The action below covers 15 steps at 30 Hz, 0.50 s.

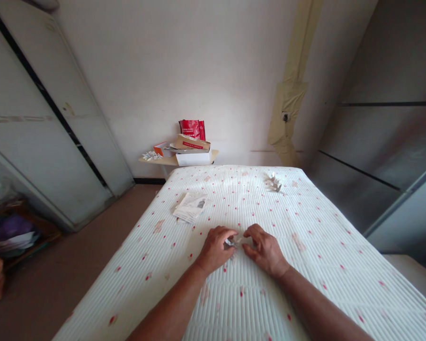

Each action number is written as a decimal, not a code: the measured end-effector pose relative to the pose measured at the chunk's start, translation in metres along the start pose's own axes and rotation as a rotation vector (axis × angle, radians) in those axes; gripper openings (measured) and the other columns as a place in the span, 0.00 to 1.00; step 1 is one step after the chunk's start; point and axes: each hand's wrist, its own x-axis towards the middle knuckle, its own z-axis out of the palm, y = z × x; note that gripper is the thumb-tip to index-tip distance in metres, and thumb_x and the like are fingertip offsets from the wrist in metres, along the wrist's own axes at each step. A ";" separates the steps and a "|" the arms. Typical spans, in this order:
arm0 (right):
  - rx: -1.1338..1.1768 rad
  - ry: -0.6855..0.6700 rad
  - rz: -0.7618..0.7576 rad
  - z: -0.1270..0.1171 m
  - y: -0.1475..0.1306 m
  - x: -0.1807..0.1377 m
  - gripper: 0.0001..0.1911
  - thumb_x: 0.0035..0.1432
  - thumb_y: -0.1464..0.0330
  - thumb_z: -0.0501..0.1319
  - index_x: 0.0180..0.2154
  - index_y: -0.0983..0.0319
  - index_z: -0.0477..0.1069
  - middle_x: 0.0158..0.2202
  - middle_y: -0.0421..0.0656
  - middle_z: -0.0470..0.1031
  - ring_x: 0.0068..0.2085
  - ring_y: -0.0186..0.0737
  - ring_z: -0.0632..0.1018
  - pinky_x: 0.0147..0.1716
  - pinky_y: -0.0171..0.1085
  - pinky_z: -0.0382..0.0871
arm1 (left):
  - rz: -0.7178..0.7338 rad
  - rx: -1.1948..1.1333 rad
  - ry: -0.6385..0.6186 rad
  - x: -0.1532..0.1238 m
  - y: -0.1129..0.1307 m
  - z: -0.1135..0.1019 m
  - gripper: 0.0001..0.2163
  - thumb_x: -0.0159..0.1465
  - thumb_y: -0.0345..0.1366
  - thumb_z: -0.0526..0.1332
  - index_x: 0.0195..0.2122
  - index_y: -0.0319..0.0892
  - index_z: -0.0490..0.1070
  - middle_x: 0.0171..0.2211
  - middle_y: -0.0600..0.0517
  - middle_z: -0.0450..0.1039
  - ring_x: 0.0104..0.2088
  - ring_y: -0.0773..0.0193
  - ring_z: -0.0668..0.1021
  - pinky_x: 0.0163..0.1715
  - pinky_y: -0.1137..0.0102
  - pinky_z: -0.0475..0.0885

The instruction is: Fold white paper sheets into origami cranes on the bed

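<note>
My left hand [218, 247] is closed around a small folded piece of printed paper [230, 242], whose pale points stick out between thumb and fingers. Just to its right is my right hand [266, 248], with thumb and fingers curved but apart and nothing visible between them. Both hands are low over the bed's white ribbed cover [248, 298]. Beyond the left hand lies a small stack of printed paper sheets [191, 205]. Farther off to the right rests a cluster of folded paper pieces [274, 183].
Behind the bed, a small table [158, 161] bears a white box [193, 158], cardboard, a red bag [192, 129] and more folded paper pieces [151, 155]. A pale cabinet [31, 113] stands left; grey panels [379, 132] stand right. A socket [286, 116] is on the wall.
</note>
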 end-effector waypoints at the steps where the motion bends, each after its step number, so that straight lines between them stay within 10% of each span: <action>1: 0.025 0.010 -0.019 0.000 -0.001 0.000 0.07 0.51 0.70 0.57 0.36 0.61 0.66 0.34 0.42 0.68 0.30 0.34 0.71 0.28 0.32 0.64 | 0.003 0.002 0.000 0.000 0.001 0.000 0.15 0.49 0.28 0.62 0.39 0.44 0.70 0.34 0.53 0.74 0.38 0.62 0.73 0.40 0.67 0.65; 15: 0.032 -0.068 -0.007 0.003 -0.008 0.003 0.08 0.55 0.72 0.52 0.28 0.62 0.68 0.30 0.41 0.68 0.29 0.32 0.70 0.29 0.31 0.61 | 0.172 0.090 0.013 0.002 -0.001 0.001 0.05 0.58 0.29 0.58 0.30 0.43 0.72 0.26 0.54 0.72 0.33 0.65 0.71 0.36 0.69 0.61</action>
